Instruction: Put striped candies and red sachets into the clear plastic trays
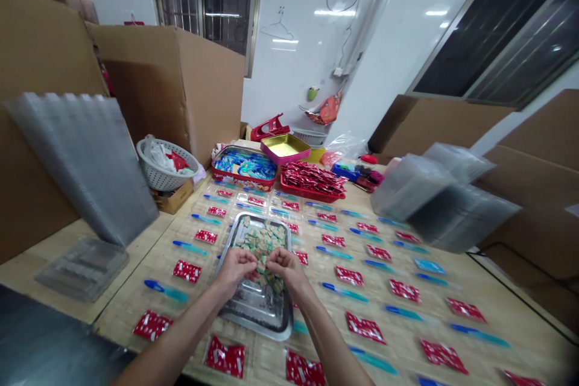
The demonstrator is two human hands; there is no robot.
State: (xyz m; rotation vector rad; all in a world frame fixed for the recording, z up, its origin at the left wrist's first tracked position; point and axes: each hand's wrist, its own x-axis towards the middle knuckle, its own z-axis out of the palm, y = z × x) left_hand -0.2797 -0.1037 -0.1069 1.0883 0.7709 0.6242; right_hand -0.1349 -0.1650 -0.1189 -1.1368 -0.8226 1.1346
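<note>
**Pinching over a metal tray [257, 309]**

Bending left hand [239, 268] and right hand [284, 268] into narrow pinches, nearly meeting; cannot tell whether gripping a piece. Reaching, at lower centre, over small, flat, green-and-tan pieces [269, 235] heaped in shiny, round-cornered metal. Working amid glossy red packets [349, 275] and slim translucent blue pens [347, 293]. Facing, far left, stacked ribbed clear plastic [90, 163].

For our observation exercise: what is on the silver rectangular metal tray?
Small green-and-tan pieces lie in a pile, mostly toward the far end of the tray; nearer, its metal shows. The metal beneath the pile cannot be seen.
</note>
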